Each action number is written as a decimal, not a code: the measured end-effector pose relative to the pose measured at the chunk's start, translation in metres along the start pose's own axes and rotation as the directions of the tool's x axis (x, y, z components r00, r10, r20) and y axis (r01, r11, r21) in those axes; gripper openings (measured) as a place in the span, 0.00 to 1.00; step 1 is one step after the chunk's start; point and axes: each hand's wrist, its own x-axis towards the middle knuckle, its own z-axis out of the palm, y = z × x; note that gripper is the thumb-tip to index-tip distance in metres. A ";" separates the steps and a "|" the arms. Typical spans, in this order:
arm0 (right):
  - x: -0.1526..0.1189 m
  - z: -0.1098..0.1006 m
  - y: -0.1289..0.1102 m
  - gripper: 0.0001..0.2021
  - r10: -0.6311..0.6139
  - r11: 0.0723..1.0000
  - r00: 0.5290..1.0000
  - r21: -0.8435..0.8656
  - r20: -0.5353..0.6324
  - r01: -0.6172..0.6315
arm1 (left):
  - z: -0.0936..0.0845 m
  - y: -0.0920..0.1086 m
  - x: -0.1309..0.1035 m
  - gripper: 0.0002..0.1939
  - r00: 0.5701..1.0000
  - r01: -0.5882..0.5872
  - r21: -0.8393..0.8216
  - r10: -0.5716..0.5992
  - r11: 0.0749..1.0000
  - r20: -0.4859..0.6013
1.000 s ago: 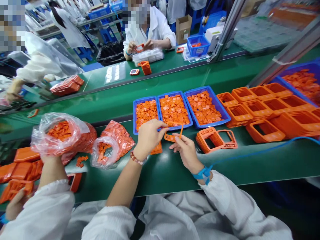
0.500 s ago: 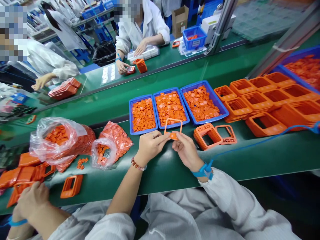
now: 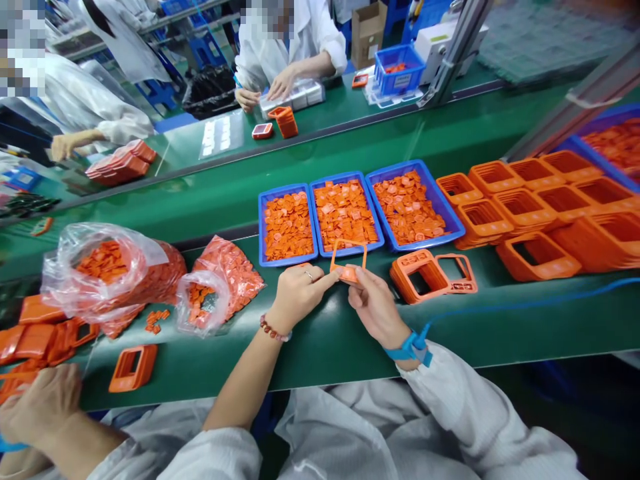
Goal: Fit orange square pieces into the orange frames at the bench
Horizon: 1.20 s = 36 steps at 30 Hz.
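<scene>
Between my two hands is a thin orange plastic frame [image 3: 349, 248] with a large rectangular opening, its lower end pinched by my fingers. My left hand [image 3: 299, 293], with a ring and a beaded bracelet, grips its left lower corner. At the right lower corner, the closed fingers of my right hand [image 3: 375, 303] hold it; a blue strap circles that wrist. Just beyond the frame lies the middle blue tray [image 3: 327, 252] of small orange pieces. To the right of my right hand stands a stack of orange frames [image 3: 407, 283], with a single frame [image 3: 473, 283] leaning beside it.
More blue trays [image 3: 265, 261] [image 3: 457, 235] flank the middle one. Rows of stacked orange frames [image 3: 537, 257] fill the right. Plastic bags [image 3: 225, 267] of orange pieces lie left, near a neighbour's hands [image 3: 45, 400]. A blue cord [image 3: 525, 303] crosses the table. Co-workers sit opposite.
The view has shifted slightly. My hands still hold the frame, which now tilts a little. The co-worker opposite has drawn a hand away from the small orange-edged piece; the neighbour's hands moved left.
</scene>
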 end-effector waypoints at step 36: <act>-0.014 0.000 -0.001 0.09 -0.227 0.869 0.946 -0.390 0.232 0.304 | -0.003 0.051 -0.005 0.15 0.664 0.677 -0.648 -0.668 0.348 0.335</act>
